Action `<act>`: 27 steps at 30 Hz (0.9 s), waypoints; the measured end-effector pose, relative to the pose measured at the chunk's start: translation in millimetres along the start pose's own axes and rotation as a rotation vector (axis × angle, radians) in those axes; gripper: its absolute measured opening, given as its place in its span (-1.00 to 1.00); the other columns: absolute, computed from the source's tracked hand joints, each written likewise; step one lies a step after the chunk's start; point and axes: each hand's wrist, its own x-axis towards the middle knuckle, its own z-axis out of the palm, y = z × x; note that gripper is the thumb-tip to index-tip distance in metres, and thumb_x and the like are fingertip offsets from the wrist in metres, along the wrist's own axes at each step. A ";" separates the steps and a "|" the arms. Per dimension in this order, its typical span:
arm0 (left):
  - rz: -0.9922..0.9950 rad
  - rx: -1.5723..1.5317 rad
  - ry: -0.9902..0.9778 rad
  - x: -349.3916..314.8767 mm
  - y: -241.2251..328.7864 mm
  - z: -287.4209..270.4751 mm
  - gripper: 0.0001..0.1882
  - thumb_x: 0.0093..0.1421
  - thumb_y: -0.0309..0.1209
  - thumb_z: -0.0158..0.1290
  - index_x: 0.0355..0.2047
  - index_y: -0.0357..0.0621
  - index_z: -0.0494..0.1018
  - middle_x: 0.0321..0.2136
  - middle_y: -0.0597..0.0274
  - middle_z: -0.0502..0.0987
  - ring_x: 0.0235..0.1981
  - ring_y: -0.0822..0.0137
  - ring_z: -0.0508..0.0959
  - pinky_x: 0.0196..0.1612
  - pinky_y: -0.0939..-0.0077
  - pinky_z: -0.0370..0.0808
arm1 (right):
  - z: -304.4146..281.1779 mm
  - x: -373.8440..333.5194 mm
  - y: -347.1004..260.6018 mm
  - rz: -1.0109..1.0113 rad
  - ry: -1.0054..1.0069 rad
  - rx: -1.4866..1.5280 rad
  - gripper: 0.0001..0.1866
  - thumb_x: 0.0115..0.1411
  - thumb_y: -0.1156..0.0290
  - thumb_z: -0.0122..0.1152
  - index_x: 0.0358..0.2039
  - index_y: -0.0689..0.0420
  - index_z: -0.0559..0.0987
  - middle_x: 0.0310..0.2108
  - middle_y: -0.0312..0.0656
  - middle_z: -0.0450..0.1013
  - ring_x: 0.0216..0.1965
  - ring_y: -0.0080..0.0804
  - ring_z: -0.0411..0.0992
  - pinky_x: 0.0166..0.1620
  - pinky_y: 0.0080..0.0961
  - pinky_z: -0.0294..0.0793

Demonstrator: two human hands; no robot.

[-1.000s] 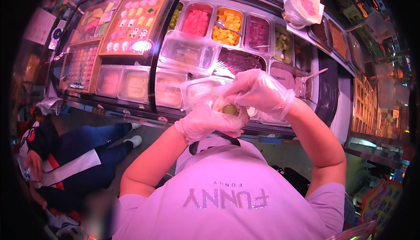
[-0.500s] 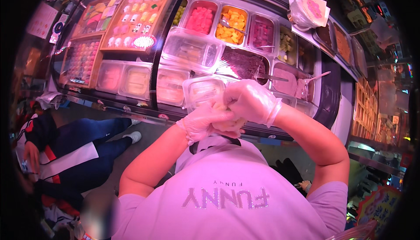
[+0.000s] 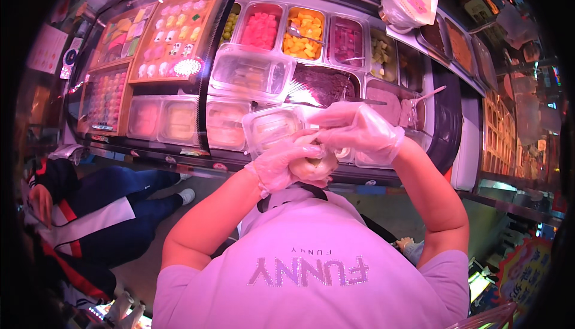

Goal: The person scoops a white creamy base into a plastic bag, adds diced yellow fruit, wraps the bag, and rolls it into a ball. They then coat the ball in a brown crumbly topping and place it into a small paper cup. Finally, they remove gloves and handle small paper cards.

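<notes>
Both of my hands wear thin clear gloves and meet above the counter's front edge. My left hand (image 3: 281, 162) cups a pale, soft dough ball (image 3: 316, 167), its fingers curled round the side and underneath. From the right, my right hand (image 3: 358, 128) bends over the top of the ball, thumb and fingertips closed at its upper edge; the exact grip is partly hidden. Just beyond the left hand sits a clear plastic tub (image 3: 272, 126) with pale contents. Behind it are a larger clear tub (image 3: 251, 74) and a pan of dark purple filling (image 3: 326, 86).
Pans of pink cubes (image 3: 260, 30), yellow fruit pieces (image 3: 303, 35) and dark red cubes (image 3: 347, 42) line the back. A mauve paste pan (image 3: 383, 98) holds utensils at right. Left are wooden trays of small sweets (image 3: 175, 35). A seated person (image 3: 114, 215) is at lower left.
My right hand has shifted slightly right and its fingers have straightened, showing more of the dough ball. The left hand keeps its hold. The whole view has shifted a little.
</notes>
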 end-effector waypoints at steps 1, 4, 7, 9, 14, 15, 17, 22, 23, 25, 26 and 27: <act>0.000 0.007 -0.008 0.7 0.1 -0.3 -0.55 0.25 -0.28 0.14 0.10 -0.16 0.37 -0.18 0.08 0.53 -0.20 0.16 0.63 -0.23 0.29 0.64 | 0.1 -0.5 1.3 0.004 -0.040 -0.084 -0.70 0.18 0.46 0.37 -0.09 0.31 0.65 -0.16 -0.14 0.59 -0.18 -0.41 0.53 -0.06 -0.45 0.51; -0.008 0.061 0.008 2.7 1.6 3.6 -0.55 0.25 -0.30 0.14 0.10 -0.16 0.37 -0.19 0.08 0.54 -0.20 0.17 0.63 -0.23 0.31 0.64 | 4.5 -0.3 4.2 -0.130 -0.047 -0.410 -0.66 0.15 0.40 0.37 -0.05 0.20 0.66 -0.20 -0.10 0.58 -0.14 -0.37 0.52 -0.03 -0.40 0.49; -0.033 0.070 -0.010 5.8 1.1 1.2 -0.54 0.22 -0.39 0.16 0.09 -0.25 0.34 -0.25 0.08 0.52 -0.26 0.23 0.62 -0.27 0.31 0.67 | 5.0 3.3 20.9 -0.209 -0.043 -0.456 -0.70 0.10 0.42 0.36 -0.13 0.19 0.68 -0.28 -0.08 0.55 -0.18 -0.31 0.51 -0.07 -0.39 0.49; -0.027 0.023 -0.179 10.7 -3.2 -10.7 -0.55 0.22 -0.40 0.16 0.08 -0.25 0.35 -0.26 0.09 0.53 -0.25 0.25 0.62 -0.26 0.34 0.65 | 7.8 1.6 25.8 -0.161 -0.021 -0.385 -0.73 0.08 0.44 0.36 -0.18 0.19 0.69 -0.31 -0.08 0.54 -0.20 -0.26 0.52 -0.09 -0.36 0.49; -0.055 -0.008 -0.198 10.2 -9.2 -15.5 -0.60 0.25 -0.43 0.11 0.07 -0.25 0.36 -0.30 0.13 0.52 -0.28 0.28 0.61 -0.22 0.36 0.62 | 19.3 2.5 48.5 -0.379 0.163 -0.735 -0.84 0.04 0.41 0.34 -0.36 0.19 0.63 -0.41 -0.03 0.52 -0.29 -0.04 0.52 -0.19 -0.25 0.50; -0.074 0.032 -0.100 8.4 -10.1 -11.2 -0.61 0.26 -0.44 0.09 0.07 -0.25 0.36 -0.30 0.14 0.51 -0.29 0.27 0.60 -0.22 0.36 0.62 | 23.4 1.8 48.2 -0.395 0.193 -0.803 -0.86 0.03 0.42 0.33 -0.39 0.19 0.62 -0.43 -0.03 0.51 -0.30 -0.02 0.51 -0.20 -0.23 0.50; -0.091 0.083 0.014 6.6 -8.8 -2.8 -0.63 0.26 -0.44 0.07 0.07 -0.24 0.36 -0.30 0.14 0.50 -0.29 0.26 0.60 -0.21 0.35 0.63 | 26.2 0.7 47.6 -0.406 0.231 -0.714 -0.89 0.03 0.44 0.32 -0.42 0.19 0.61 -0.45 0.00 0.51 -0.36 -0.02 0.51 -0.24 -0.21 0.50; -0.193 0.037 0.085 6.5 -9.0 -8.3 -0.61 0.27 -0.38 0.08 0.08 -0.22 0.36 -0.19 0.08 0.52 -0.22 0.24 0.62 -0.21 0.20 0.69 | 23.2 -3.8 49.9 -0.133 0.255 -0.074 -0.91 0.07 0.49 0.35 -0.38 0.19 0.67 -0.46 -0.19 0.58 -0.41 -0.40 0.54 -0.32 -0.42 0.51; -0.171 0.013 0.078 6.6 -8.6 -10.5 -0.60 0.27 -0.36 0.08 0.08 -0.22 0.35 -0.18 0.08 0.52 -0.20 0.24 0.62 -0.21 0.16 0.70 | 22.3 -2.7 52.8 -0.074 0.282 0.029 -0.91 0.08 0.49 0.37 -0.38 0.20 0.68 -0.44 -0.21 0.58 -0.41 -0.46 0.53 -0.32 -0.46 0.51; -0.129 -0.032 0.059 7.4 -6.6 -15.6 -0.57 0.26 -0.33 0.09 0.10 -0.21 0.33 -0.15 0.07 0.52 -0.17 0.24 0.63 -0.21 0.08 0.71 | 17.7 1.4 60.4 0.045 0.340 0.235 -0.90 0.10 0.50 0.39 -0.37 0.22 0.69 -0.42 -0.25 0.59 -0.39 -0.57 0.51 -0.34 -0.55 0.50; -0.164 -0.099 0.054 10.4 -10.0 -30.9 -0.42 0.25 -0.26 0.12 0.20 -0.25 0.26 -0.03 0.00 0.50 -0.07 0.15 0.61 -0.17 0.04 0.71 | 10.2 2.0 63.6 0.003 0.307 0.318 -0.87 0.12 0.48 0.41 -0.35 0.26 0.66 -0.39 -0.19 0.60 -0.43 -0.54 0.52 -0.36 -0.55 0.50; -0.142 -0.131 -0.003 5.2 -2.9 -30.0 -0.37 0.27 -0.19 0.12 0.24 -0.25 0.24 0.04 -0.03 0.47 0.00 0.09 0.57 -0.14 -0.01 0.69 | 5.5 -0.4 61.4 -0.014 0.312 0.415 -0.86 0.14 0.48 0.40 -0.33 0.27 0.65 -0.39 -0.18 0.59 -0.43 -0.53 0.52 -0.36 -0.55 0.50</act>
